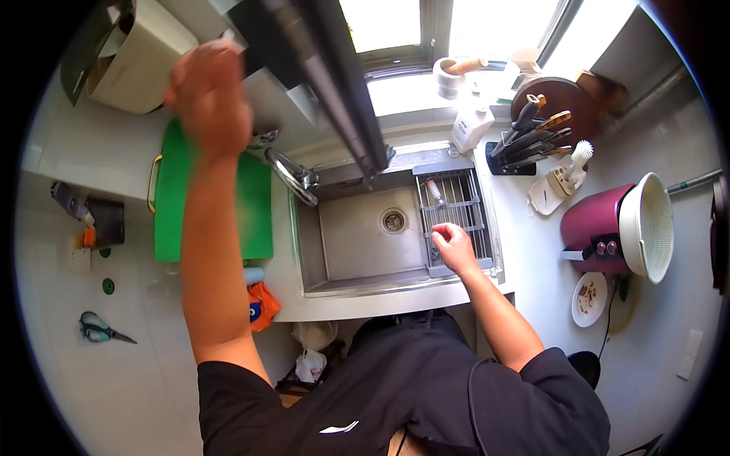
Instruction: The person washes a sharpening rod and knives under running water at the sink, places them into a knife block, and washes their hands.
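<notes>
My left hand is raised at the upper left, above the far end of an upright green cutting board. Its fingers look curled but are smeared by motion, so whether they hold anything is unclear. My right hand hovers over the right part of the sink, above a grey drying rack. Its fingers are curled in toward the thumb, and nothing shows in them. A small bottle-like item lies on the rack beyond that hand. The steel sink has a drain and a chrome faucet.
A dark window frame juts over the sink. To the right stand a white bottle, a knife block, a purple appliance with a white basket, and a plate with scraps. Scissors hang at left.
</notes>
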